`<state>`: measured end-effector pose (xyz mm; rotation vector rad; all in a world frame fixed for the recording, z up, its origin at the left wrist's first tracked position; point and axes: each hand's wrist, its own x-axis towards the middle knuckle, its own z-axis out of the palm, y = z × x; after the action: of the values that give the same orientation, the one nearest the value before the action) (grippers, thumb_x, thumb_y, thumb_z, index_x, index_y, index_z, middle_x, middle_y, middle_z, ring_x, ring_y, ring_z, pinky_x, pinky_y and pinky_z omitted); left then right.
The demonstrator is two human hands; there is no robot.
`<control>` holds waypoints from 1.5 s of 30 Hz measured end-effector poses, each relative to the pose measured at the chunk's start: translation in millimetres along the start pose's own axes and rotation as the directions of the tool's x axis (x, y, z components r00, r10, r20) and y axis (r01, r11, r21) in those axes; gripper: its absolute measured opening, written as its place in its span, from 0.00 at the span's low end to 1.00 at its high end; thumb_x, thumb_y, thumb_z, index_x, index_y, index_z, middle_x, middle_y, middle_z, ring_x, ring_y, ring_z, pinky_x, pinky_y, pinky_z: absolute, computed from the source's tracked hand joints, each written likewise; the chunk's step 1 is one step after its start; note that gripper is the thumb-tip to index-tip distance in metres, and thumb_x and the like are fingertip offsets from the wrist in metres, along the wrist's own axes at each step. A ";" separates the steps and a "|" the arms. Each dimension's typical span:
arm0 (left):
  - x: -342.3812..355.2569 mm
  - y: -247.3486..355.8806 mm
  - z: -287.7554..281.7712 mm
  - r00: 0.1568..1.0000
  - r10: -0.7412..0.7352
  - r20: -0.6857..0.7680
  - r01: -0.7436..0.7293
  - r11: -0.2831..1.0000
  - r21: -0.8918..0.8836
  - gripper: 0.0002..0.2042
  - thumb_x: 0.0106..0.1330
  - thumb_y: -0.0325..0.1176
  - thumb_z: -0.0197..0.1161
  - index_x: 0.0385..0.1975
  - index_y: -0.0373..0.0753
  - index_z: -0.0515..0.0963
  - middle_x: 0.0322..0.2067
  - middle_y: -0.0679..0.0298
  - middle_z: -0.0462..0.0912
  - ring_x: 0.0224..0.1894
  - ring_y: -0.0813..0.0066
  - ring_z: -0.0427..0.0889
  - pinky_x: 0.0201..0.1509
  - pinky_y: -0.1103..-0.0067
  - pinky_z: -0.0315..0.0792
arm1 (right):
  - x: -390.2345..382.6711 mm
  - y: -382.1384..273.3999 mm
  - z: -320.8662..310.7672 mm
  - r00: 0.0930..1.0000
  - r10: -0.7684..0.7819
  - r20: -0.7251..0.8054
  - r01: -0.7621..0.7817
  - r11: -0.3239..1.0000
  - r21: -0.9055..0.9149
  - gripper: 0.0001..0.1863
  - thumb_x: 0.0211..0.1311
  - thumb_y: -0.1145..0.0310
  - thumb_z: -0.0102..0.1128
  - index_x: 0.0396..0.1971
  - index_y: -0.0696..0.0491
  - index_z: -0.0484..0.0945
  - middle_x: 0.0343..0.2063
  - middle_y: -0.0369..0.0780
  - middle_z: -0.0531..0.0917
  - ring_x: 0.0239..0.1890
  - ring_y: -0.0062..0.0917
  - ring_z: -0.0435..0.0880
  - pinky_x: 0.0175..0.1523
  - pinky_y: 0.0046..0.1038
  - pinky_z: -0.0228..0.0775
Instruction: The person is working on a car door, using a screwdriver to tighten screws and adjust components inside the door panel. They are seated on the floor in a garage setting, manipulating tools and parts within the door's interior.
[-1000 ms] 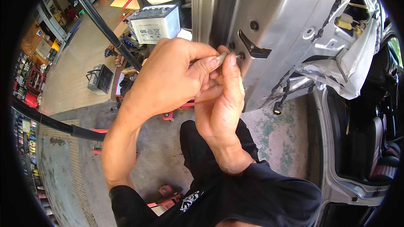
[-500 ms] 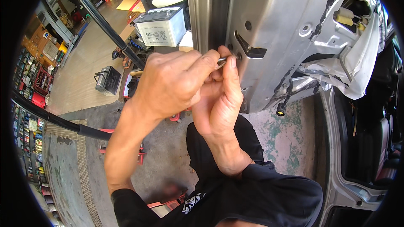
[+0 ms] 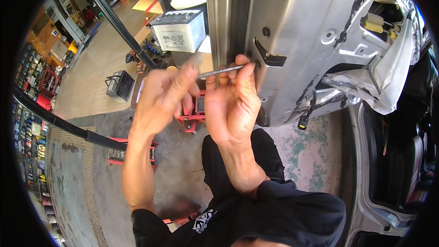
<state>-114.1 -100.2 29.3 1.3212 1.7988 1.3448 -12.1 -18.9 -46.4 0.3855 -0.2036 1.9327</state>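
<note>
A thin grey metal rod [image 3: 222, 71] runs across to the edge of the bare silver car door [image 3: 292, 23]. Its far end meets the door edge just below a black-lined latch slot [image 3: 270, 58]; what that tip touches is hidden by fingertips. My right hand [image 3: 233, 110], palm up, pinches the rod near this tip between thumb and fingers. At the rod's near end is my left hand [image 3: 162, 96], smeared by motion, so its grip and whatever end the rod has there are unclear.
White plastic sheeting [image 3: 388, 82] hangs off the door's inner side, near a dangling connector [image 3: 303, 121]. A pale car battery [image 3: 179, 31] and a dark battery [image 3: 120, 86] stand to the left. A red jack [image 3: 191, 121] lies beneath my hands. Black lift bars [image 3: 114, 25] cross the left.
My left hand has drawn back to the left from the door, baring the rod's length. My right hand keeps its pinch near the door edge. The view has shifted slightly.
</note>
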 end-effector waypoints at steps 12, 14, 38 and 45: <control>-9.1 7.2 9.2 0.991 -0.127 -0.052 0.098 0.921 -0.376 0.14 0.71 0.40 0.67 0.37 0.33 0.80 0.19 0.65 0.80 0.15 0.81 0.75 0.18 0.84 0.70 | -2.1 6.6 1.6 0.998 -0.006 -0.060 0.005 1.000 -0.005 0.13 0.74 0.61 0.59 0.48 0.54 0.78 0.38 0.34 0.83 0.44 0.19 0.79 0.58 0.29 0.67; -7.7 5.8 8.2 0.996 -0.027 -0.081 0.008 0.974 -0.225 0.11 0.70 0.35 0.68 0.38 0.32 0.80 0.22 0.62 0.83 0.20 0.79 0.80 0.23 0.83 0.74 | -2.2 4.7 0.4 1.000 0.010 -0.028 -0.009 1.000 0.009 0.12 0.74 0.62 0.59 0.49 0.54 0.78 0.39 0.34 0.83 0.43 0.20 0.80 0.57 0.29 0.68; -30.4 2.9 -3.8 0.993 -0.024 0.113 0.049 0.973 -0.223 0.10 0.70 0.31 0.66 0.40 0.28 0.82 0.24 0.58 0.85 0.19 0.80 0.81 0.17 0.83 0.74 | 2.9 9.4 -14.6 0.989 -0.035 0.141 0.051 0.992 -0.114 0.12 0.73 0.65 0.60 0.47 0.57 0.81 0.39 0.39 0.84 0.49 0.29 0.80 0.63 0.35 0.67; -12.4 -21.4 -5.6 0.449 0.861 0.239 -0.492 0.015 0.871 0.14 0.59 0.23 0.66 0.44 0.29 0.79 0.31 0.54 0.85 0.29 0.62 0.86 0.30 0.72 0.79 | -1.8 4.9 -11.5 0.996 0.039 0.081 -0.026 0.987 -0.161 0.13 0.74 0.65 0.59 0.49 0.59 0.80 0.41 0.41 0.85 0.45 0.28 0.82 0.58 0.33 0.72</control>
<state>-122.4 -114.4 10.0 3.1457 2.3033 1.0238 -17.9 -18.7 -57.5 0.3588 -0.4195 1.9180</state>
